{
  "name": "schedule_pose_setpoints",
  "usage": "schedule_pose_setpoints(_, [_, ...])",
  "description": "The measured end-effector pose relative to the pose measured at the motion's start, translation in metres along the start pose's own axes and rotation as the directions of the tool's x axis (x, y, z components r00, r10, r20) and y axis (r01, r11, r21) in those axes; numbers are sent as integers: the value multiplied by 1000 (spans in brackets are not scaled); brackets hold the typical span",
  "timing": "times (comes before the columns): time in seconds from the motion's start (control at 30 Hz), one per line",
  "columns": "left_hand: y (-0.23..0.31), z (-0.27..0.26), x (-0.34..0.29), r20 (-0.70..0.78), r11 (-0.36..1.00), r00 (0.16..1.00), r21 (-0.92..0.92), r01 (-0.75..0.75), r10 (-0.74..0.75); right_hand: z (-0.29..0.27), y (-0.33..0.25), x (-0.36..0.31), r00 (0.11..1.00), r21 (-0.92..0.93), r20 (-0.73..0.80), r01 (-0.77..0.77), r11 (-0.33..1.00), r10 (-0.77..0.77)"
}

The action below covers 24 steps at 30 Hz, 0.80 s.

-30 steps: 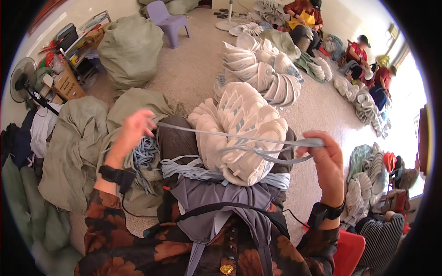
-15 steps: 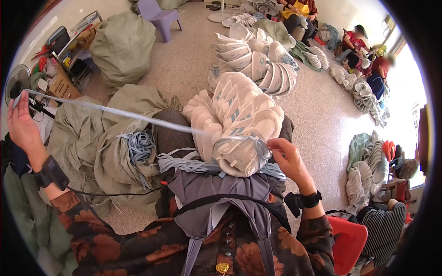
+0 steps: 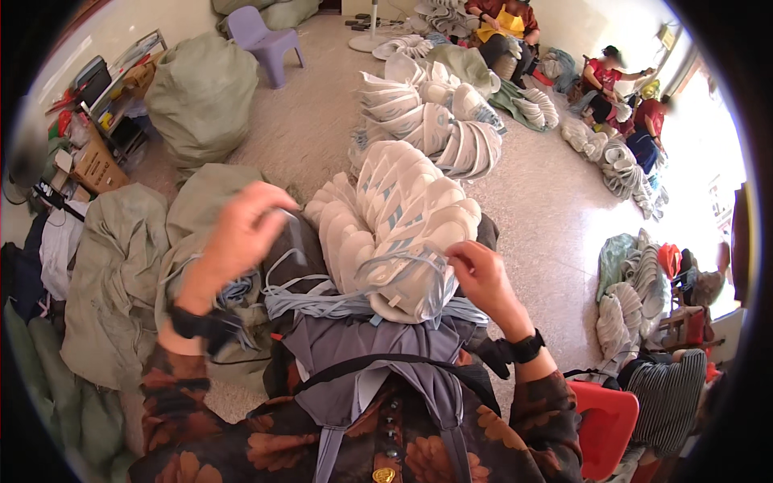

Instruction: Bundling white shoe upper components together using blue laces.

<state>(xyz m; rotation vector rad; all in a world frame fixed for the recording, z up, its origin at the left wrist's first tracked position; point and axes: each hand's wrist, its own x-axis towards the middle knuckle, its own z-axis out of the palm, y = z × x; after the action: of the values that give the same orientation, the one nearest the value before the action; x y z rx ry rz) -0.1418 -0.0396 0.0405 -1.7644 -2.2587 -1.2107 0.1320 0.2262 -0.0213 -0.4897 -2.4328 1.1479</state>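
A fanned stack of white shoe uppers (image 3: 419, 189) with blue-grey marks rests on my lap. A light-blue shoelace (image 3: 396, 259) runs loosely across the nearest upper and loops down its right side. My right hand (image 3: 481, 278) is at that upper's right edge, thumb and fingers pinched on the lace. To the left of the stack, my left hand (image 3: 245, 229) is raised over my knee, fingers curled. A pale, blurred length of lace hangs from its fingertips. More loose shoelaces (image 3: 310, 304) lie in a bundle across my lap, over a grey apron (image 3: 338, 342).
Large green-grey sacks (image 3: 109, 282) lie at my left, with another bundle of laces partly behind my left forearm. More stacked uppers (image 3: 435, 121) sit on the floor ahead. A purple chair (image 3: 270, 44) stands farther back, and a red stool (image 3: 604, 423) at my right. Several people sit working nearby.
My left hand has come back from the far left toward the stack, and the taut lace has gone slack. My right hand stays at the upper's edge. The view has shifted slightly.
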Motion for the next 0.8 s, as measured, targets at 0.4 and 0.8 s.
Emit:
schedule_pose_setpoints(0.4, [22, 196, 9, 131, 992, 988, -106, -70, 84, 39, 19, 23, 989, -490, -33, 109, 865, -143])
schedule_pose_setpoints(0.8, [54, 211, 21, 90, 941, 944, 89, -326, 318, 28, 46, -16, 951, -221, -288, 44, 974, -109])
